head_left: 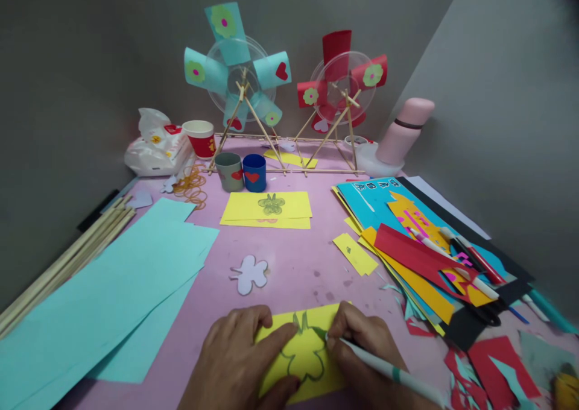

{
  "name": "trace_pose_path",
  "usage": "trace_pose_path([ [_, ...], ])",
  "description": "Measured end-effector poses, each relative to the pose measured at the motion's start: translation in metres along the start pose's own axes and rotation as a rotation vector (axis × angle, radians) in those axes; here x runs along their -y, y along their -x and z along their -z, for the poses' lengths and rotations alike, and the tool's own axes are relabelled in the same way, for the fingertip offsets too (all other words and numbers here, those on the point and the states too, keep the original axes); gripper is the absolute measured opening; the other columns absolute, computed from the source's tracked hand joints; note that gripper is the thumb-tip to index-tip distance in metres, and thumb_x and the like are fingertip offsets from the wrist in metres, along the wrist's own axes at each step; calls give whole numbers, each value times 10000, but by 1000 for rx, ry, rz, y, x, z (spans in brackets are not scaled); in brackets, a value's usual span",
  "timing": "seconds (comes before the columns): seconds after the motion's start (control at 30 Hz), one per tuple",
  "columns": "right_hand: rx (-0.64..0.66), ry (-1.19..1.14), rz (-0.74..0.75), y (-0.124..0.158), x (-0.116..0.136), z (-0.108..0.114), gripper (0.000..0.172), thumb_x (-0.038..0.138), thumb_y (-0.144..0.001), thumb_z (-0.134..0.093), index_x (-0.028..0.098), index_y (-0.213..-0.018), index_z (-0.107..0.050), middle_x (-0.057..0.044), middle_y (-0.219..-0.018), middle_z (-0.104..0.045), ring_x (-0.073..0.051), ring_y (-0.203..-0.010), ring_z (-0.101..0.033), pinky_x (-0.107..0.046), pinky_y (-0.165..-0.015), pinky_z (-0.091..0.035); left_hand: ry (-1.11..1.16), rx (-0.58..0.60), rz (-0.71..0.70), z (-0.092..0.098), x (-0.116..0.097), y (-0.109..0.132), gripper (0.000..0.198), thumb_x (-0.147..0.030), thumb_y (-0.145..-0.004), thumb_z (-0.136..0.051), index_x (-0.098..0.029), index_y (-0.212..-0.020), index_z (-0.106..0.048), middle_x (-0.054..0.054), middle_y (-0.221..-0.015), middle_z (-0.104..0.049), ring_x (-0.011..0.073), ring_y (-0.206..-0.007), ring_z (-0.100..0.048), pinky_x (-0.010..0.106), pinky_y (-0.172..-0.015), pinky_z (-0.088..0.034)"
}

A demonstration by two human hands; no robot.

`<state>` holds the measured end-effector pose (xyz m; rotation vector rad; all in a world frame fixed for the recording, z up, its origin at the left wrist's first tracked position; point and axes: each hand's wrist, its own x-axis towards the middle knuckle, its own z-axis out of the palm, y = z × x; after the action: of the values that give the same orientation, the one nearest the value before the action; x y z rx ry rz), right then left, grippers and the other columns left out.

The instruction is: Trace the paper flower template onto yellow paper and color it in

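A yellow sheet of paper [319, 387] lies at the front with a green butterfly outline drawn on it. My left hand [239, 359] rests on its left side, fingers apart, pressing it against the table. My right hand [362, 340] grips a white marker pen [384, 369] with a green band. The green tip touches the paper beside the upper part of the outline. Just beyond my left hand lies a white butterfly-shaped cutout [250, 275]. Farther back, two yellow sheets [235, 205] overlap, the upper one bearing a shaded green butterfly.
Pale blue sheets [131, 277] and wooden sticks [67, 256] cover the left. At right are stacked coloured papers [362, 196], pens and red scraps [493, 362]. Behind stand two small cups [229, 172], a blue paper wheel [235, 60], a red one [337, 54] and a pink bottle [404, 132].
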<state>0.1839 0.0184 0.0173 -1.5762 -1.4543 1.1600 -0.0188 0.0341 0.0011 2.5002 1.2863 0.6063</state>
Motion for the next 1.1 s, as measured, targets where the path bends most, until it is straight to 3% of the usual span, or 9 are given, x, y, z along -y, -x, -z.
trace_pose_path([
  [0.2,-12,-65,-42,0,2,0,86,262,-646,-462,229,-603,-396,96,-446,-307,-84,-419,-256,-226,-428,-184,-16,3,-2,1,-1,-1,349,-415,-768,-656,-377,-1109,-597,22,-1006,-571,227,-870,-533,366,-736,-433],
  [0.43,-82,-314,-189,0,2,3,114,277,-639,-482,231,-594,-388,102,-440,-319,-89,-451,-227,-232,-447,-162,-15,-1,1,2,-2,-1,391,-367,-728,-704,-373,-1104,-595,23,-1010,-566,228,-875,-529,369,-736,-434],
  [1.1,-36,-77,-71,0,7,0,102,274,-644,-457,231,-587,-384,92,-455,-301,-89,-433,-257,-229,-438,-185,8,-10,-10,1,0,0,328,-447,-802,-613,-374,-1121,-592,29,-1004,-564,225,-870,-529,364,-730,-435],
])
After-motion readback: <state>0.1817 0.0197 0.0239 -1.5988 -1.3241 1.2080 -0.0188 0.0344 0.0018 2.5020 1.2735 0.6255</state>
